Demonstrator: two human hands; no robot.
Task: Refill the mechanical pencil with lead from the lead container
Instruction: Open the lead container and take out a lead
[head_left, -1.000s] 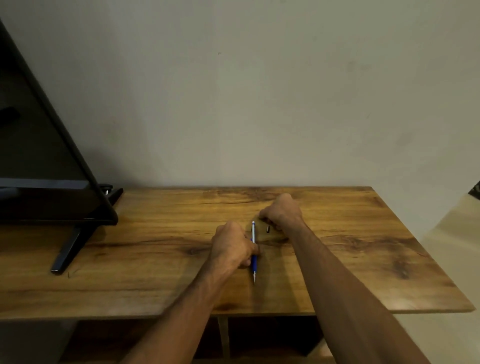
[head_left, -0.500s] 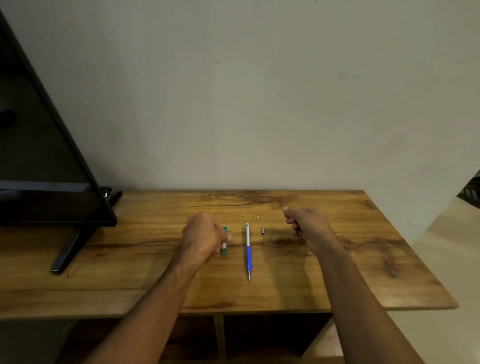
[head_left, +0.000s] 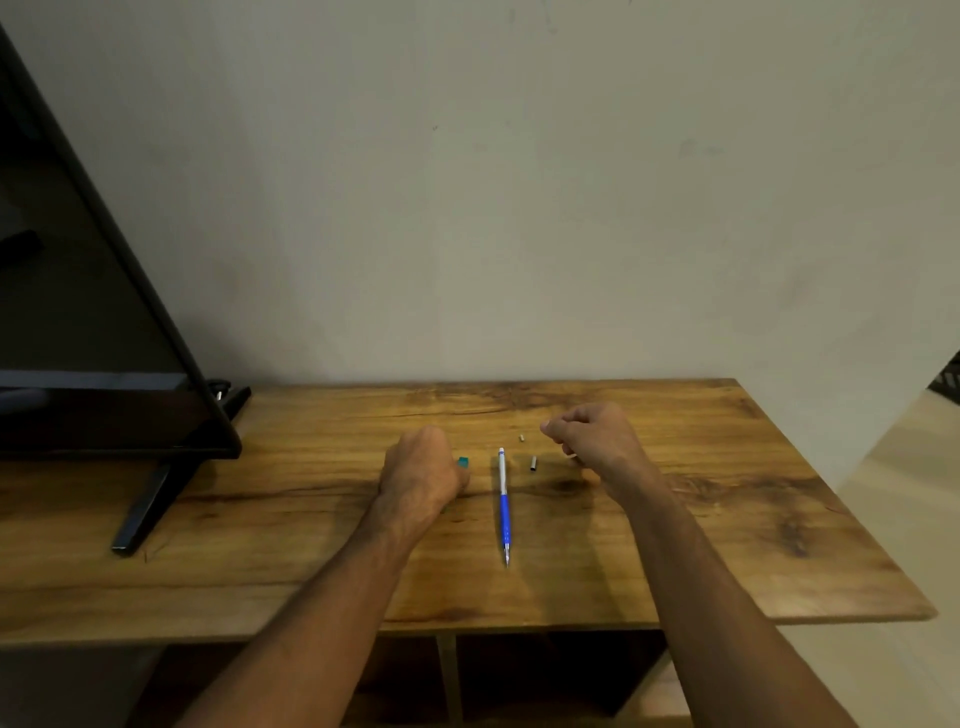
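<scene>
A blue and white mechanical pencil (head_left: 503, 501) lies on the wooden table (head_left: 727, 519), tip toward me, with neither hand on it. My left hand (head_left: 423, 475) rests just to its left, fingers curled around the teal lead container (head_left: 463, 461); only the container's far end shows. A small dark cap (head_left: 533, 463) and a tiny pale piece (head_left: 521, 438) lie just right of the pencil's top end. Beyond them, my right hand (head_left: 592, 439) hovers with fingers curled and pinched together; I see nothing in it.
A black monitor (head_left: 93, 332) on a slanted stand (head_left: 150, 504) takes up the table's left end. A plain wall runs along the back edge. The table's right edge drops to a pale floor, and open shelf bays sit below the front edge.
My left hand has let go of the pencil and shifted left onto the lead container. My right hand has pulled right, away from the small parts. The pencil now lies alone.
</scene>
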